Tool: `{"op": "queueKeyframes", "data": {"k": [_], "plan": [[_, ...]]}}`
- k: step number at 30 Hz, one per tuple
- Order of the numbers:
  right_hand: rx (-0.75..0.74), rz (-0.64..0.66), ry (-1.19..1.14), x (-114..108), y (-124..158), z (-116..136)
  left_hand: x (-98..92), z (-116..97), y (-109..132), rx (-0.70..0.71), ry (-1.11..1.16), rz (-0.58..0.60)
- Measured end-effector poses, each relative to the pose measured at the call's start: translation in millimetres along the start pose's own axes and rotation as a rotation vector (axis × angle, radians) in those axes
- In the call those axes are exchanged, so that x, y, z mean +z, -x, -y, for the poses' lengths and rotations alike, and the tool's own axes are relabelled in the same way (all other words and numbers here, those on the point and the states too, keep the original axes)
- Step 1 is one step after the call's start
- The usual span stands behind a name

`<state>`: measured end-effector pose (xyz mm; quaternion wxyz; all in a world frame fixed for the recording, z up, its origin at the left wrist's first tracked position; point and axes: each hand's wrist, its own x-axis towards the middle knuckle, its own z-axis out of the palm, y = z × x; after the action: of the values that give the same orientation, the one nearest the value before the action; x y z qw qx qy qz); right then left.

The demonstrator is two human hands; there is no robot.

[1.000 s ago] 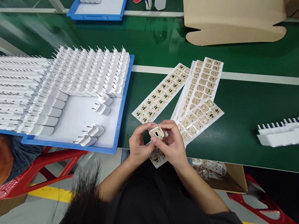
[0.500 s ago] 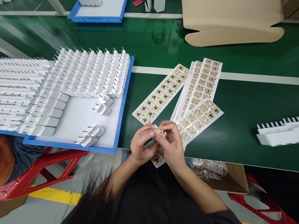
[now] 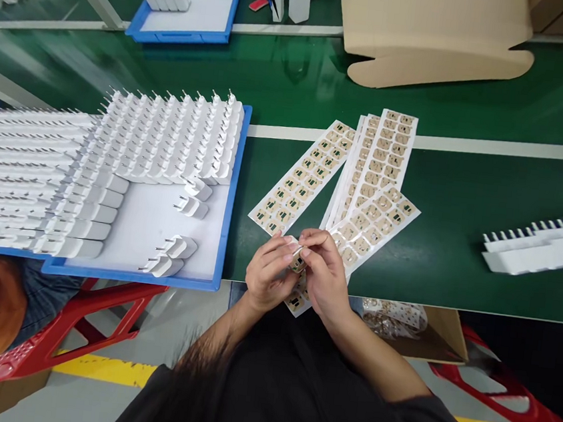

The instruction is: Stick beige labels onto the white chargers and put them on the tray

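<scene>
My left hand (image 3: 267,273) and my right hand (image 3: 325,277) meet at the near edge of the green table, both closed round one small white charger plug (image 3: 296,258). The plug is mostly hidden by my fingers; a tan label shows on its face. Just beyond my hands lie several sheets of tan labels (image 3: 373,174), fanned out on the green surface. One more label sheet (image 3: 297,300) pokes out under my hands at the table edge.
A blue tray (image 3: 230,192) on the left holds rows of white plugs standing prongs-up and a few lying loose. A white rack of plugs (image 3: 539,248) lies at the right. Cardboard sheets (image 3: 431,32) and a second blue tray (image 3: 192,3) sit at the back. A red stool (image 3: 73,323) stands below.
The plug's labelled face was turned up a second ago; my fingers have since closed over it, with my right thumb and fingers pressing on its top.
</scene>
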<state>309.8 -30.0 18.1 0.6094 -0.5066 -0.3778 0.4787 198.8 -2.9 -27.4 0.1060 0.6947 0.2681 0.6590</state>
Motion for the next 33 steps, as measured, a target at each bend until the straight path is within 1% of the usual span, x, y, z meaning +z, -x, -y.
{"op": "queueKeyframes", "data": {"k": [4, 8, 10, 12, 14, 16, 20, 22, 23, 24, 25, 26, 27, 29, 30, 31, 32, 33], "plan": [[0.002, 0.007, -0.009, 0.4, -0.3, 0.4, 0.2, -0.6, 3.0, -0.038, 0.04, -0.001], [0.01, 0.032, 0.018, -3.0, 1.1, -1.2, 1.7, -1.7, 8.0, -0.163, 0.103, -0.021], [-0.016, 0.063, 0.054, -7.8, 0.6, 0.4, 1.9, -2.0, 9.3, -0.224, 0.139, -0.02], [-0.062, 0.115, 0.126, -14.3, -1.8, 5.9, 1.3, -1.9, 9.3, -0.253, 0.163, -0.004], [-0.139, 0.154, 0.243, -21.6, -6.1, 14.6, 0.4, -1.5, 8.7, -0.242, 0.175, 0.023], [-0.257, 0.173, 0.403, -28.1, -11.2, 23.1, -0.4, -1.4, 8.0, -0.229, 0.178, 0.042], [-0.596, 0.194, 0.73, -36.1, -16.1, 27.9, -1.1, -3.3, 8.1, -0.234, 0.186, 0.05], [-0.717, 0.232, 0.818, -38.1, -11.5, 26.1, -1.7, -4.6, 8.8, -0.291, 0.177, 0.061], [-0.744, 0.27, 0.823, -39.6, -6.8, 25.5, -2.2, -4.8, 9.1, -0.335, 0.165, 0.073], [-0.741, 0.328, 0.801, -42.4, -0.5, 25.3, -2.8, -4.6, 9.3, -0.384, 0.151, 0.087], [-0.7, 0.401, 0.759, -47.3, 7.1, 25.3, -3.4, -4.0, 9.4, -0.431, 0.14, 0.102], [-0.62, 0.486, 0.704, -55.1, 15.8, 24.8, -4.1, -3.1, 9.3, -0.469, 0.138, 0.118], [-0.5, 0.58, 0.645, -66.6, 25.2, 23.1, -4.7, -2.0, 8.9, -0.496, 0.147, 0.133], [-0.169, 0.755, 0.531, -101.4, 44.6, 12.3, -5.0, -0.2, 7.5, -0.532, 0.187, 0.159], [0.017, 0.802, 0.486, -124.4, 54.0, 2.3, -4.5, 0.1, 6.5, -0.546, 0.21, 0.171], [0.203, 0.798, 0.463, -149.8, 62.9, -10.7, -3.5, -0.1, 5.3, -0.556, 0.231, 0.186], [0.379, 0.69, 0.461, -176.4, 71.2, -26.0, -1.9, -0.8, 4.1, -0.57, 0.25, 0.206], [0.516, 0.476, 0.515, -202.9, 78.8, -42.4, 0.2, -2.0, 3.0, -0.585, 0.269, 0.226]]}}
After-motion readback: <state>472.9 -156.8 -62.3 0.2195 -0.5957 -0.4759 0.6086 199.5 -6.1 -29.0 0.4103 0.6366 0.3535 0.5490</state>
